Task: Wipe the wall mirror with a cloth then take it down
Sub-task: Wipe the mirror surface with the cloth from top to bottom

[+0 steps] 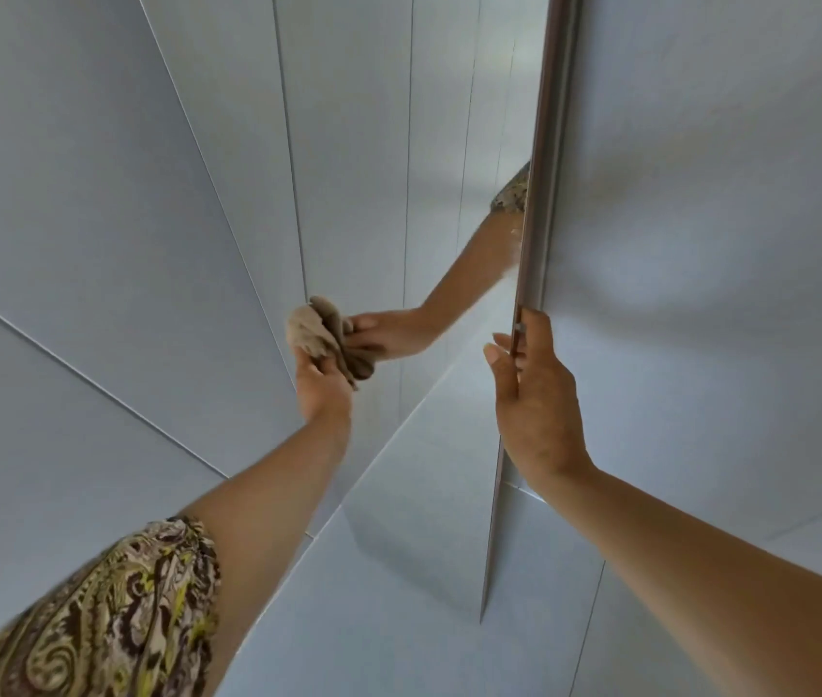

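The wall mirror [429,143] hangs on a pale tiled wall and is seen at a steep angle from below. Its thin brown frame edge [547,143] runs down the right side. My left hand [323,389] is shut on a crumpled beige cloth [316,334] and presses it against the glass near the mirror's left side. The hand and cloth are reflected right beside it. My right hand [534,394] grips the frame edge, with the thumb on the glass side and the fingers behind the frame.
Pale grey-blue wall tiles [97,218] with thin joints lie left of the mirror, and plain wall [725,218] lies to its right. A patterned sleeve [112,611] covers my left upper arm at the bottom left.
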Demonstrator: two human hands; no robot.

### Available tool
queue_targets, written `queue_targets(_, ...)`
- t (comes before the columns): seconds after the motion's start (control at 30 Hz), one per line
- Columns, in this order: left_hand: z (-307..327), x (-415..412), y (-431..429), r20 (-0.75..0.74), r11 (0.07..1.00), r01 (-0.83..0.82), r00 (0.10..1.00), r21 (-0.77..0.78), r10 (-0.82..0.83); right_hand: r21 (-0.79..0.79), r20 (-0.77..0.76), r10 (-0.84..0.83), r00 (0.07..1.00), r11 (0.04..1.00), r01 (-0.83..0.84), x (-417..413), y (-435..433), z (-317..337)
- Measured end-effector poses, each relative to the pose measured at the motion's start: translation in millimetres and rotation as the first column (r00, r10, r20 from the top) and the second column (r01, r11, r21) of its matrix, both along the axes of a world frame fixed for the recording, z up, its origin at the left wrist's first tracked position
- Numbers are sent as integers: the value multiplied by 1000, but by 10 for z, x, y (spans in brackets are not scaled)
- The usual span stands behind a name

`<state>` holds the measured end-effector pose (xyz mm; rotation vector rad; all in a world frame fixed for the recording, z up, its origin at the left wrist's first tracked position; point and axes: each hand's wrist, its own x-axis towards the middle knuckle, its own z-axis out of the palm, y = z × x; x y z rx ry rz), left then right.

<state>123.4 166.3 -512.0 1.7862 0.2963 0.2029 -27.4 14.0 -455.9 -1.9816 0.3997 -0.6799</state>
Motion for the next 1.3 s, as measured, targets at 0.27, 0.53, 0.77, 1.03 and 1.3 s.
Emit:
queue_targets(0.27, -299, 473, 298, -97, 988, -109, 990, -108, 99, -10, -43, -49, 998, 999, 48, 52, 116, -335)
queue_targets(0.53, -631, -783, -385, 1, 963, 167, 985, -211, -171, 5, -69, -54, 996, 998, 55, -9, 208, -602)
queue_targets(0.77, -784, -1641, -742, 38, 818, 362, 921, -448, -387, 60, -101, -13, 995, 998, 19, -101, 226, -829)
queue_targets(1.03, -1130, -536, -229, -62, 990, 69, 995, -123, -77, 32, -99, -54, 994, 998, 58, -57, 297, -1198)
queue_targets(1.3, -1237, 490, 443, -169, 976, -172, 974, -135, 148, 43, -17, -96, 995, 994, 97, 30, 341, -1438)
